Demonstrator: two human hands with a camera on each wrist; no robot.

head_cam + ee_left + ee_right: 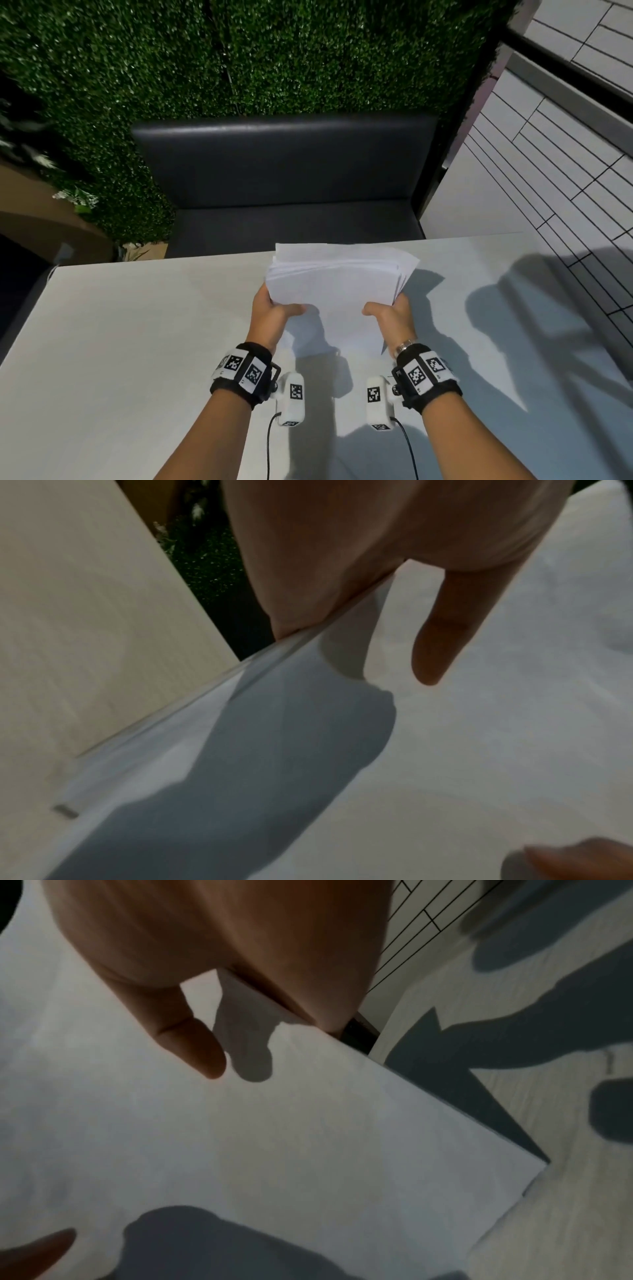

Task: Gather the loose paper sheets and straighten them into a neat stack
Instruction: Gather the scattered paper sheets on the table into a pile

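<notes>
A bundle of white paper sheets [337, 291] is held tilted above the pale table [120, 342], its far edges fanned and uneven. My left hand [274, 308] grips the left side, thumb on top and fingers underneath. My right hand [390, 313] grips the right side the same way. In the left wrist view the thumb [441, 642] lies on the top sheet [462, 750] and the palm presses the stack's edge. In the right wrist view the thumb [185, 1037] lies on the top sheet [274, 1137], whose near corner hangs over the table [565, 1218].
A dark padded bench [284, 178] stands beyond the table's far edge, against a green hedge wall [205, 61]. A tiled floor [565, 154] lies to the right. Hard shadows fall across the table's right part.
</notes>
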